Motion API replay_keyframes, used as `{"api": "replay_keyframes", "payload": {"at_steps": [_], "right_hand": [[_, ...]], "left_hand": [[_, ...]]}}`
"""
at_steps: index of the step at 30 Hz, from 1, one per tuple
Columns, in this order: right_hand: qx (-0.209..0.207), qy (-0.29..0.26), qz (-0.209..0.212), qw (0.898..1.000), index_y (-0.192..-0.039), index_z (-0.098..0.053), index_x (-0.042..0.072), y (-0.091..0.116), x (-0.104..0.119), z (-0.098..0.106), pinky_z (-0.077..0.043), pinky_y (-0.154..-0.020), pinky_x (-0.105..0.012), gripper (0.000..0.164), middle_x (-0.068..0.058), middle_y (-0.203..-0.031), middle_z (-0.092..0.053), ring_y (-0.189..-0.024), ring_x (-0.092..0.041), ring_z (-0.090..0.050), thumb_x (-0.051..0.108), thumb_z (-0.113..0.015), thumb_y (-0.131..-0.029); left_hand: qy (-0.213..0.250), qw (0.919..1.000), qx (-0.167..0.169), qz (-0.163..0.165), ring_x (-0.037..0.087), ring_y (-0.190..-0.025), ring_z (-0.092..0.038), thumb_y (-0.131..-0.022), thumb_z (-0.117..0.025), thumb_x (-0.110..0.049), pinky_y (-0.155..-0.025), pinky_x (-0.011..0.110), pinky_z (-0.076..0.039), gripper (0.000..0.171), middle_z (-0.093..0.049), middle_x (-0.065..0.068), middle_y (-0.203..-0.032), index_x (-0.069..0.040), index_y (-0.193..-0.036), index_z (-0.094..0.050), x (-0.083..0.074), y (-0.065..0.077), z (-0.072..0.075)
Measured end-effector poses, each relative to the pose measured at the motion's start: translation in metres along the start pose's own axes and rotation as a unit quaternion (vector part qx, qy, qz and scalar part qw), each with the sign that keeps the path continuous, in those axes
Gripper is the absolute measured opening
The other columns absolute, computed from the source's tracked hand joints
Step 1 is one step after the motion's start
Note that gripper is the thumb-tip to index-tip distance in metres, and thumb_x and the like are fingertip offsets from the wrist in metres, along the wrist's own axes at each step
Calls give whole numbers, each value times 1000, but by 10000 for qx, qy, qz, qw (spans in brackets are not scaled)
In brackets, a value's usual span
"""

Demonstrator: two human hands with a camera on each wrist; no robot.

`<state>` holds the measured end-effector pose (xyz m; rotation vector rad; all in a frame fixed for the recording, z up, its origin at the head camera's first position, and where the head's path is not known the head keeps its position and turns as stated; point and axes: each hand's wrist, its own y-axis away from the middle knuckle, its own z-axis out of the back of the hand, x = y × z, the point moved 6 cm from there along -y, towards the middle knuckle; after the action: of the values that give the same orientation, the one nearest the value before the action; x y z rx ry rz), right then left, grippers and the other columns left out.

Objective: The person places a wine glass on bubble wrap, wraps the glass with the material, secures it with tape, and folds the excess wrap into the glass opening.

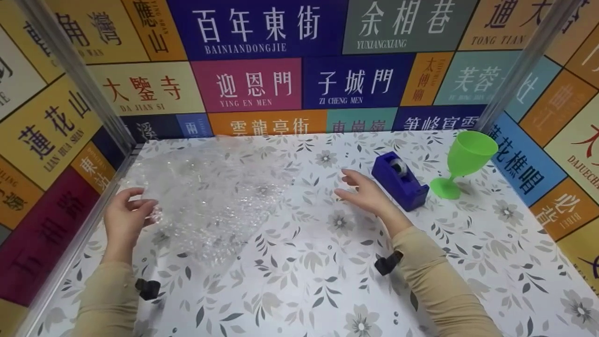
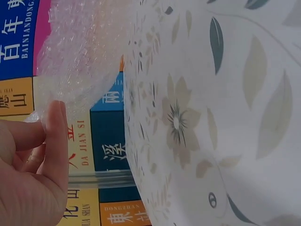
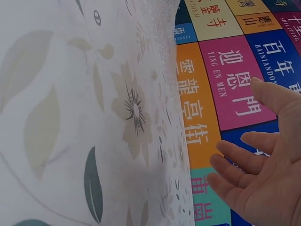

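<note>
A clear sheet of bubble wrap (image 1: 220,201) is spread over the left half of the table, its far part lifted toward the back wall. My left hand (image 1: 125,220) pinches its left edge between thumb and fingers. From the left wrist, the bubble wrap (image 2: 84,56) rises beyond the hand (image 2: 35,165). My right hand (image 1: 367,192) hovers over the table to the right of the sheet, fingers apart and loosely bent, holding nothing. Close beside it is a blue tape dispenser (image 1: 398,182) with a roll in it. The right wrist view shows that hand (image 3: 268,165) with its palm bare.
A green plastic goblet (image 1: 468,154) stands upright right of the tape dispenser. The table (image 1: 299,290) has a white floral cover. Panels with printed signs (image 1: 257,84) close off the back and both sides, with clear corner posts (image 1: 519,70).
</note>
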<state>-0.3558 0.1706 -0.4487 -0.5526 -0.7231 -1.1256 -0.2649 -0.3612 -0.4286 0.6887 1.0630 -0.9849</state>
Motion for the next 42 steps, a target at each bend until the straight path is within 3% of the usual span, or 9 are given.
{"api": "replay_keyframes", "payload": {"at_steps": [11,20,28,37,42], "right_hand": [[122,-24,-222,9997,-152,-33,1,-11,-1,5,-37,-110,-54,71,-25,-145,-47,-133,-41,-44,34,-63,-97],[266,224,-322,9989,-152,-33,2,-19,1,4,-37,-110,-52,73,-24,-146,-46,-135,-39,-42,37,-64,-96],[284,537,-282,9978,-150,-36,-2,-30,1,1,-38,-110,-49,72,-26,-143,-48,-132,-39,-46,34,-65,-95],[447,620,-793,9939,-149,-37,-2,-41,-14,-2,-40,-108,-51,69,-27,-141,-49,-130,-40,-46,33,-64,-96],[435,637,-846,9934,-148,-37,-5,-44,-23,-3,-40,-108,-50,68,-29,-142,-48,-131,-41,-46,31,-64,-96]], "left_hand": [[-338,9985,369,-213,6,-84,-65,-95,-68,-13,-70,26,-60,48,-64,18,-119,-6,-139,-50,-19,5,-25],[-111,9972,402,-628,7,-78,-66,-93,-69,-6,-64,26,-60,44,-69,16,-106,-2,-133,-54,-33,9,-42],[-84,9951,650,-743,8,-80,-67,-93,-69,-7,-65,26,-60,44,-68,19,-108,-2,-134,-54,-37,12,-54],[-50,9932,858,-782,8,-78,-68,-93,-69,-6,-66,27,-61,44,-69,19,-108,-2,-134,-54,-41,14,-65],[-99,9923,918,-827,10,-78,-69,-93,-68,-6,-65,27,-60,43,-69,20,-108,-1,-134,-53,-44,15,-68]]}}
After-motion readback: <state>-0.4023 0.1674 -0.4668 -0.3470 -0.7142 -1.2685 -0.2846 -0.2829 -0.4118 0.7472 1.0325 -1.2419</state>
